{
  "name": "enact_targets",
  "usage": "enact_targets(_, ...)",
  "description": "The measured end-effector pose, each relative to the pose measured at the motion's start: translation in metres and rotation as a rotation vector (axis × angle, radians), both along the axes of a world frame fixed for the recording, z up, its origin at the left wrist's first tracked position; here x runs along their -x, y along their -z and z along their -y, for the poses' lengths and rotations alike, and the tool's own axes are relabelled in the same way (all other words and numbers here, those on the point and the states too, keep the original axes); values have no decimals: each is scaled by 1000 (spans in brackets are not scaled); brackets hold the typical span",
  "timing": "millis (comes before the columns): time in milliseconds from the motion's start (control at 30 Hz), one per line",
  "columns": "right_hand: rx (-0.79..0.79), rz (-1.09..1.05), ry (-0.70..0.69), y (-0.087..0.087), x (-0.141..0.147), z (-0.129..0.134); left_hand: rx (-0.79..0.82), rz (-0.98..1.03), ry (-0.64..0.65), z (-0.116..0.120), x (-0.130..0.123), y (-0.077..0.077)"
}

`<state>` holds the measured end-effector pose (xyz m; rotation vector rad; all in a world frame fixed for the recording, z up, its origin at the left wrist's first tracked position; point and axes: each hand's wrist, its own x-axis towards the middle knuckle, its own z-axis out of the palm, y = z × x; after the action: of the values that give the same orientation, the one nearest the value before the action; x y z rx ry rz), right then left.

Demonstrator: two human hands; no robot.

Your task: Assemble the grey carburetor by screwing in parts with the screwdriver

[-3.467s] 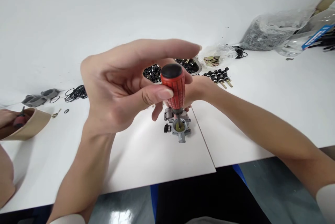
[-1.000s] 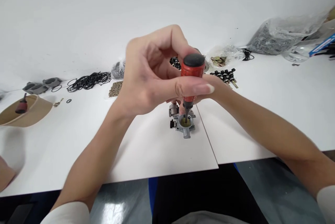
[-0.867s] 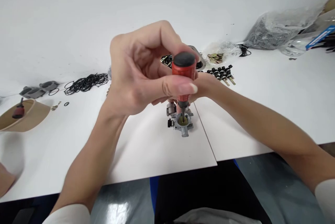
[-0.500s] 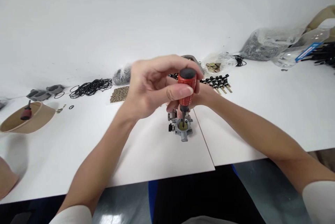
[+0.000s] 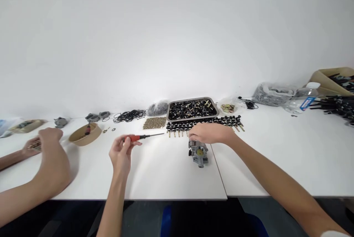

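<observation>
My left hand is closed around the red handle of a screwdriver, whose dark shaft points right above the white tabletop. A grey metal carburetor with a brass-coloured disc in its bore and a black knob on its left side sits in front of me. My right hand reaches over the carburetor's far end, with its fingers curled down on it; the fingertips are partly hidden. Just behind lies a row of black-topped fittings with brass stems.
A metal tray of black and brass parts stands at the back. Around it are brass pieces, black rings and a bottle. At left, a co-worker's hands work beside a tan bowl with another screwdriver.
My left hand has drawn the screwdriver out of the carburetor's bore and moved left, turning it nearly level. My right hand stays at the carburetor. The view has tilted up.
</observation>
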<state>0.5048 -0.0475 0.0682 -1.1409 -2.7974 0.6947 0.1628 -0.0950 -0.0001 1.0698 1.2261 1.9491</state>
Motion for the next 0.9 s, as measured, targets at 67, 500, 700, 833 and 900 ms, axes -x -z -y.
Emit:
enact_targets(67, 1, 13, 24, 3, -3, 23, 100, 23, -95, 12, 15, 27)
enact_targets(500, -96, -162, 219, 46, -52, 79, 305, -34, -104, 32, 30, 77)
enact_targets(700, -183, -181, 431, 56, -162, 91, 279, -38, -69, 26, 33, 80)
enact_targets(833, -288, -146, 616, 68, -237, 90, 281, -31, -70, 23, 35, 82)
enact_targets(900, -339, -132, 693, 74, -267, 88, 282, -34, -68, 21, 35, 83)
